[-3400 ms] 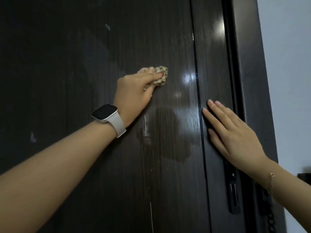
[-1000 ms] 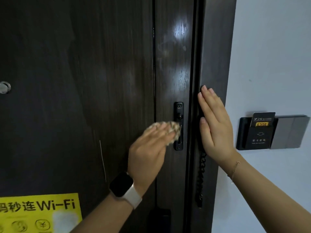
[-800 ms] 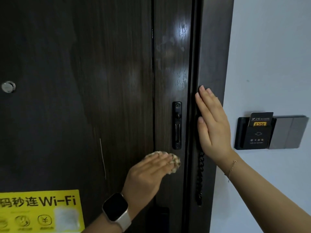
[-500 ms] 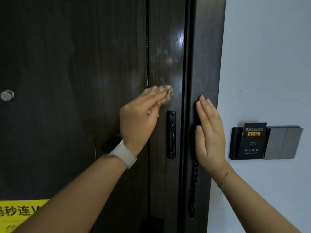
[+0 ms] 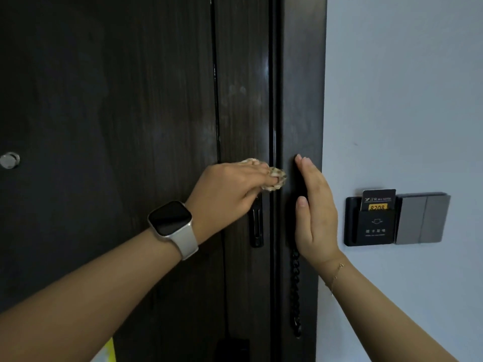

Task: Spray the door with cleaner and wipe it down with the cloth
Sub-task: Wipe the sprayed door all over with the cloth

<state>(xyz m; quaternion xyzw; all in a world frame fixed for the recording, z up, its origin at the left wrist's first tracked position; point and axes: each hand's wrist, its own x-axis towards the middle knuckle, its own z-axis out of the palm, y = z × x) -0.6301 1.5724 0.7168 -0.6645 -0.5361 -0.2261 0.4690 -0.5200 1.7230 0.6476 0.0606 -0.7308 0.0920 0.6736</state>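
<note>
Left hand (image 5: 230, 189) presses a small wadded cloth (image 5: 274, 178) against the door (image 5: 130, 113), fingers laid over the wad and bent around it, so it's a grip, not a flat palm. Cloth is patterned tan/brown, mostly hidden under the fingers; only its right end and a bit of the top stick out. It sits at the door's right edge, right on the seam with the frame (image 5: 303, 87), just above the black slotted latch plate (image 5: 256, 223). Left wrist carries a smartwatch (image 5: 171, 220), dark face, pale band.

Right hand (image 5: 315, 212) is flat on the frame, fingers straight and together, pointing up, thumb alongside. Holding nothing. It's just beside the cloth, across the seam, not touching it. Thin bracelet (image 5: 335, 275) on the right wrist.

Black security chain (image 5: 295, 293) hangs down the frame below the right hand.

Door is dark wood grain, glossy, faint smudges on the right stile above the cloth. Round metal peephole (image 5: 10, 160) near the door's left edge. Yellow sticker corner (image 5: 108, 351) at the bottom, mostly behind the left forearm.

On the pale wall (image 5: 405, 100) right of the frame: black key-card holder (image 5: 371, 220) with a card reading 8208, grey switch plate (image 5: 422, 218) touching its right side.
</note>
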